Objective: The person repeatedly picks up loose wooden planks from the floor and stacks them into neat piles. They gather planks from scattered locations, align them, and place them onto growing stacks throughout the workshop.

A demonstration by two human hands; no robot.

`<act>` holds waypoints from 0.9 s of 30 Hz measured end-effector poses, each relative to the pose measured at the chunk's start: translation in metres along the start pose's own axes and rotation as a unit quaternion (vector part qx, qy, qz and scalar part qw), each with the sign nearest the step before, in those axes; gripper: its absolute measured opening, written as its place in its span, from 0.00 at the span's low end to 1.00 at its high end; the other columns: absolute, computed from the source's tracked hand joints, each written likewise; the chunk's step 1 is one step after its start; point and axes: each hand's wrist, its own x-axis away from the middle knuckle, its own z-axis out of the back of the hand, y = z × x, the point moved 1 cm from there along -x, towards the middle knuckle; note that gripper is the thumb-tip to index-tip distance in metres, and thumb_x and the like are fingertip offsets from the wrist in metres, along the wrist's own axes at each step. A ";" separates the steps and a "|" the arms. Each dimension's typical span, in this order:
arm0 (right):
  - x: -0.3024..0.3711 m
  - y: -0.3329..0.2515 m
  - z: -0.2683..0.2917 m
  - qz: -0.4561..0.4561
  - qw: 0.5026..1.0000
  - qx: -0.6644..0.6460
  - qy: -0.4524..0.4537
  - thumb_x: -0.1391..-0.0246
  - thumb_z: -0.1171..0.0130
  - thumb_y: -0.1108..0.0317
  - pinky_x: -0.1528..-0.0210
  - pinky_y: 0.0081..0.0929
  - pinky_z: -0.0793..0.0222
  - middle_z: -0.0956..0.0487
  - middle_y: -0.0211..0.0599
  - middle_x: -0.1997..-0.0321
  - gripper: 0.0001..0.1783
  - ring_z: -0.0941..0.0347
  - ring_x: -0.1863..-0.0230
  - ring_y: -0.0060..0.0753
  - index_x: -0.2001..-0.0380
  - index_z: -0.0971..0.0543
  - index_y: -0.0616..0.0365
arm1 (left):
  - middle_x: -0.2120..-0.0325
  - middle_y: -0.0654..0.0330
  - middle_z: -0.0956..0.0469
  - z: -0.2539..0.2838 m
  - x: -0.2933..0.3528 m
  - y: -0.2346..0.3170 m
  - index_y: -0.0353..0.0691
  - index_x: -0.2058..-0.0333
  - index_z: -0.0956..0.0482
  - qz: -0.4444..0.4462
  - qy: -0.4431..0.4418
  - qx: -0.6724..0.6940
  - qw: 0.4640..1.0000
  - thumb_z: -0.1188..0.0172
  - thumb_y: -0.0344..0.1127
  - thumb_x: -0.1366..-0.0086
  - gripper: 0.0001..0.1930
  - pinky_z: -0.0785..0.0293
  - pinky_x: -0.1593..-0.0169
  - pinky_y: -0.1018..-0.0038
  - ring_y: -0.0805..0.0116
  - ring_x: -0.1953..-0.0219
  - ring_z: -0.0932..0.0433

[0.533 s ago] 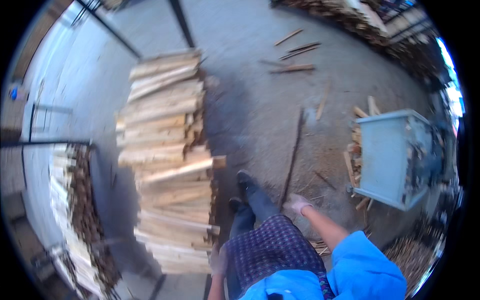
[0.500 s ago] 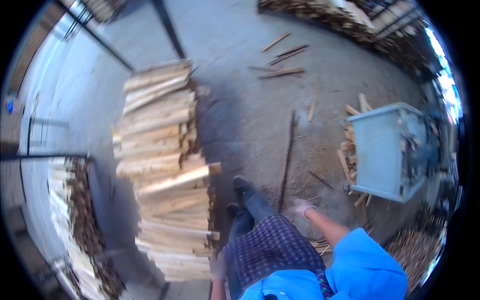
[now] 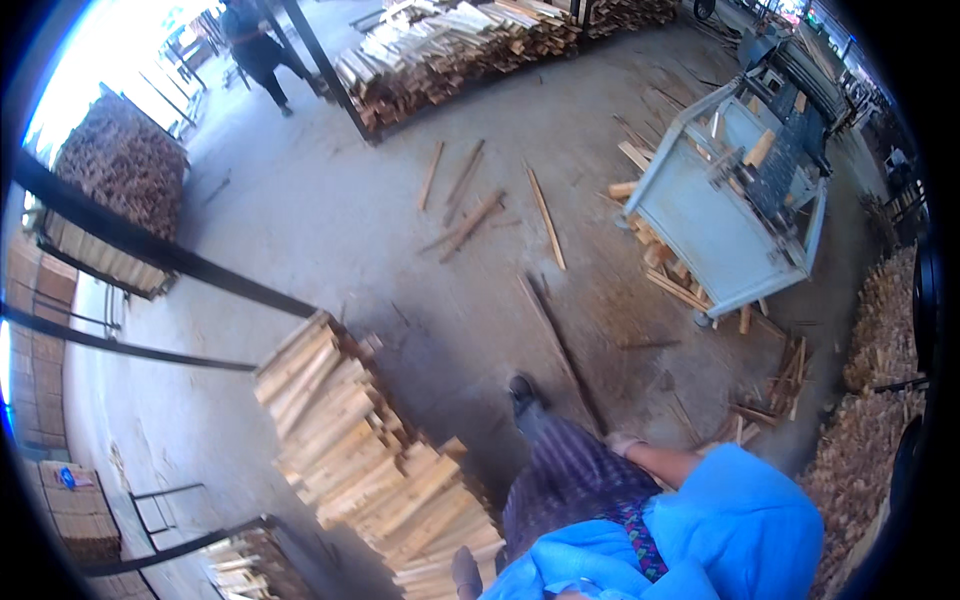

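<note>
My left hand [image 3: 466, 572], in a pale glove, hangs low beside the right edge of a stack of light wooden slats [image 3: 385, 465]. Its fingers point loosely forward, and I see nothing in them. To the right of my patterned skirt, my right hand [image 3: 622, 443] is also gloved, with fingers extended and no object visible in it. In the picture it overlaps the near end of a long dark strip of wood [image 3: 560, 345] lying on the floor. One dark shoe [image 3: 521, 390] shows ahead of the skirt.
Loose wood strips [image 3: 466, 220] litter the concrete ahead. A pale blue metal machine [image 3: 715, 215] stands at right, with offcuts beneath. Wood piles [image 3: 455, 55] line the back; dark metal bars [image 3: 160, 250] cross at left. A person in dark clothes [image 3: 262, 55] is far left.
My view has swung left and up, bringing the far wood piles and the person into view. The slat stack now sits lower, and my right hand appears closer to the dark strip.
</note>
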 end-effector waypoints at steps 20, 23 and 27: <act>-0.076 -0.199 0.297 0.082 0.971 -0.192 0.119 0.42 0.43 0.44 0.38 0.47 0.29 0.18 0.56 0.42 0.32 0.22 0.40 0.60 0.44 0.18 0.56 | 0.70 0.55 0.23 0.096 -0.316 0.569 0.40 0.65 0.25 -0.145 -0.127 -0.158 0.968 0.49 0.40 0.26 0.11 0.27 0.65 0.60 0.58 0.67 0.22; -0.089 -0.170 0.297 0.017 0.981 -0.181 0.073 0.41 0.44 0.40 0.40 0.48 0.27 0.17 0.58 0.45 0.34 0.21 0.42 0.60 0.46 0.16 0.57 | 0.70 0.57 0.24 0.110 -0.367 0.619 0.40 0.65 0.25 -0.172 -0.139 -0.200 0.954 0.49 0.40 0.26 0.12 0.28 0.66 0.61 0.60 0.68 0.23; -0.119 -0.098 0.252 -0.149 0.971 -0.163 0.092 0.42 0.43 0.44 0.43 0.48 0.24 0.15 0.54 0.46 0.30 0.18 0.44 0.56 0.48 0.14 0.55 | 0.71 0.58 0.25 0.135 -0.437 0.697 0.41 0.65 0.24 -0.227 -0.173 -0.246 0.926 0.49 0.41 0.26 0.12 0.28 0.67 0.63 0.63 0.70 0.24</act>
